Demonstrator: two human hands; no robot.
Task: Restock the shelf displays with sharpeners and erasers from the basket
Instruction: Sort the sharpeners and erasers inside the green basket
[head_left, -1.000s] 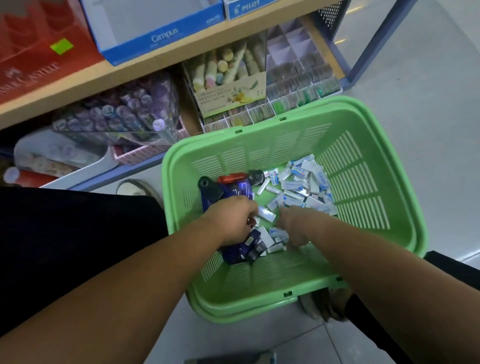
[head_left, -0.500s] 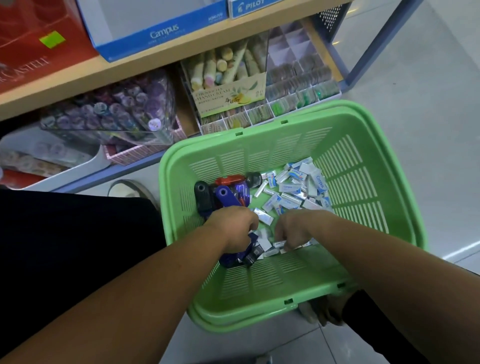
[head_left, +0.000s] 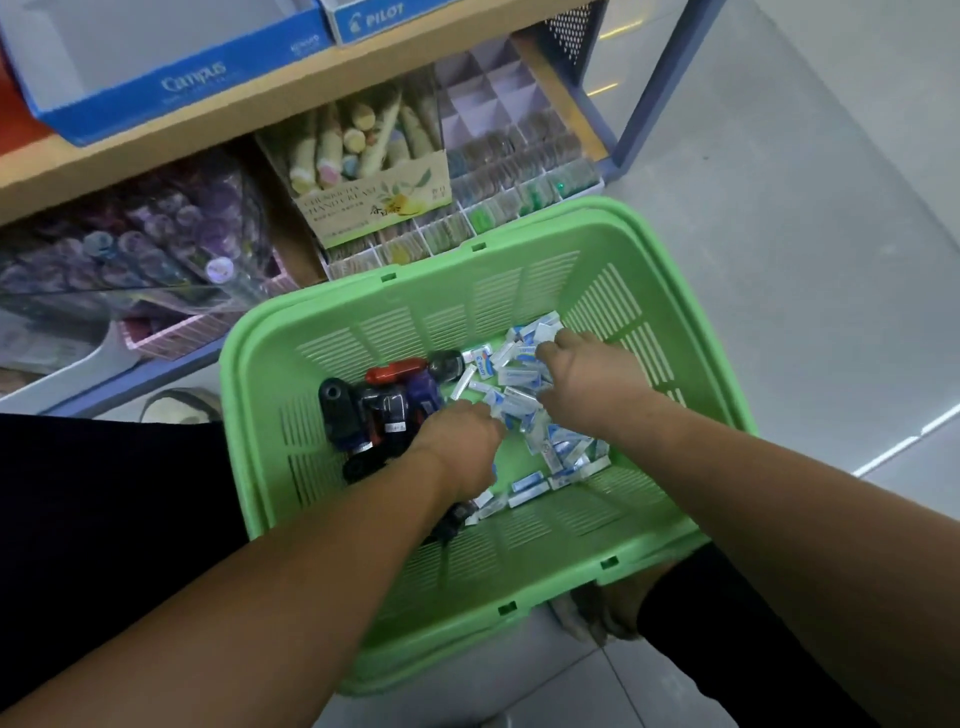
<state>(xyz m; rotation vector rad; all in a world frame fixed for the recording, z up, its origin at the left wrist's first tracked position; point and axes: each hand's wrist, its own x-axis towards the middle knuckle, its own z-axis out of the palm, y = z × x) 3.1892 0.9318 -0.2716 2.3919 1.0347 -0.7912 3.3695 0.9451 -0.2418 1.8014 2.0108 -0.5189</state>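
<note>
A green plastic basket (head_left: 519, 577) stands on the floor in front of the low shelf. Its left half holds several dark blue, black and red sharpeners (head_left: 384, 410). Many small white-and-blue wrapped erasers (head_left: 519, 375) lie in its right half. My left hand (head_left: 457, 447) reaches down between the two piles with its back up, and its fingers are hidden underneath. My right hand (head_left: 582, 384) lies on the eraser pile, fingers curled into the erasers.
Behind the basket the bottom shelf carries a divided tray of small compartments (head_left: 519, 156), a hand cream box (head_left: 374, 202) and a clear case of purple pens (head_left: 156, 249). A blue Campus box (head_left: 192, 78) sits on the shelf above. My dark-clad knees flank the basket.
My right hand has moved from the basket's near middle out to the far right eraser pile. My left hand has shifted right, off the sharpeners toward the erasers.
</note>
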